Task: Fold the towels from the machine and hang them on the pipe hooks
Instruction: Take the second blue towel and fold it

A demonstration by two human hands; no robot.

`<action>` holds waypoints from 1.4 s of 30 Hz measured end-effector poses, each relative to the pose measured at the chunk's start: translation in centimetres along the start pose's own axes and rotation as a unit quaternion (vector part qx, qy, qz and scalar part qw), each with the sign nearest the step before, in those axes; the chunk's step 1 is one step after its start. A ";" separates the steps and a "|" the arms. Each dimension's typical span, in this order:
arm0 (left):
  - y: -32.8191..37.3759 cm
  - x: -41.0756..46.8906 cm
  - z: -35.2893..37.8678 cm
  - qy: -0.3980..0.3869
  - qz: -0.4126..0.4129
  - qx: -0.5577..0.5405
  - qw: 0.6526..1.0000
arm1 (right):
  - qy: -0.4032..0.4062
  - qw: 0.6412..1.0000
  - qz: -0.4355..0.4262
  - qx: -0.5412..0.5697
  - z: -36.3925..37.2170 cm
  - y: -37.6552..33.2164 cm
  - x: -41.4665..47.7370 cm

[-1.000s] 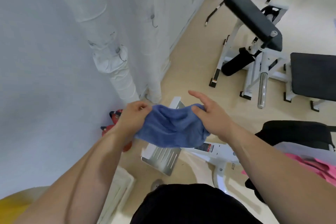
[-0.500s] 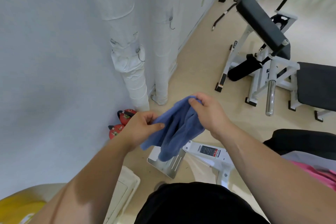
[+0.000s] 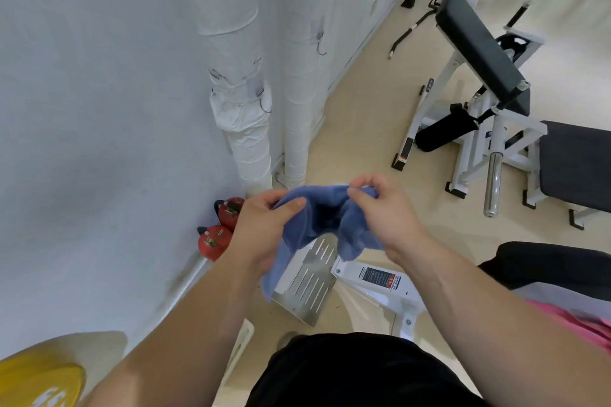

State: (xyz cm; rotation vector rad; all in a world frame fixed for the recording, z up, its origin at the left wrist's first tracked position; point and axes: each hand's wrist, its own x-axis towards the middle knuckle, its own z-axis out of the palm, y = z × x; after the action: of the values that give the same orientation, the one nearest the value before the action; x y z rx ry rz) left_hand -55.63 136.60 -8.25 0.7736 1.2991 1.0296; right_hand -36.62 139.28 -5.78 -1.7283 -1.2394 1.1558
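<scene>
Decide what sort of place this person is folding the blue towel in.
Probably a gym: a white-framed exercise machine with a black padded bench, red round kettlebells and, at lower left, a yellow weight plate.

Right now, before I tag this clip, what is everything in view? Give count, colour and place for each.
blue towel: 1, blue, bunched between both hands, centre
pipes: 2, wrapped in white, upright against the wall
hooks: 2, dark metal, one on each pipe
kettlebells: 2, red, on the floor by the wall
slotted plate: 1, silver, low beneath the towel
exercise machine: 1, white frame with black pads, right
pink cloth: 1, pink, right edge
yellow object: 1, yellow, lower left corner, cut off
left hand: 1, grips the towel's left side
right hand: 1, pinches the towel's top edge
</scene>
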 end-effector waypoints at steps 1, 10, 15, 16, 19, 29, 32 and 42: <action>0.2 -0.1 0.8 -0.002 0.004 -0.006 1.000 | -0.025 0.999 0.009 0.026 0.8 0.0 -0.6; -0.5 -0.8 1.3 0.026 -0.002 -0.046 0.999 | -0.146 0.969 0.034 0.198 1.9 0.4 -2.6; -1.2 -2.2 1.3 0.004 -0.011 -0.077 0.997 | -0.115 0.988 -0.059 0.081 2.3 0.4 -2.6; -1.1 -2.5 1.3 0.002 -0.013 -0.086 0.996 | -0.115 0.989 -0.076 0.059 2.3 0.3 -2.5; -0.9 -2.6 0.8 -0.003 -0.007 -0.087 0.996 | -0.155 0.983 -0.095 0.020 2.4 -0.3 -2.6; -0.3 -3.9 0.2 -0.030 0.034 0.045 0.998 | -0.148 0.972 -0.157 -0.099 2.5 -0.8 -2.8; 0.4 -4.4 0.3 -0.039 0.061 0.079 0.994 | -0.136 0.975 -0.149 -0.089 2.6 -0.9 -3.1; 0.1 -4.2 -0.2 -0.037 0.109 0.139 0.984 | -0.098 0.961 -0.223 -0.127 2.9 -0.2 -2.8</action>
State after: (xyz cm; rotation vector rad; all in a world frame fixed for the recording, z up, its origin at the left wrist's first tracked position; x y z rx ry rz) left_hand -55.72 132.69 -6.57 1.1779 1.3308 0.9923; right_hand -39.85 136.77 -5.86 -1.4193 -1.8551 0.9389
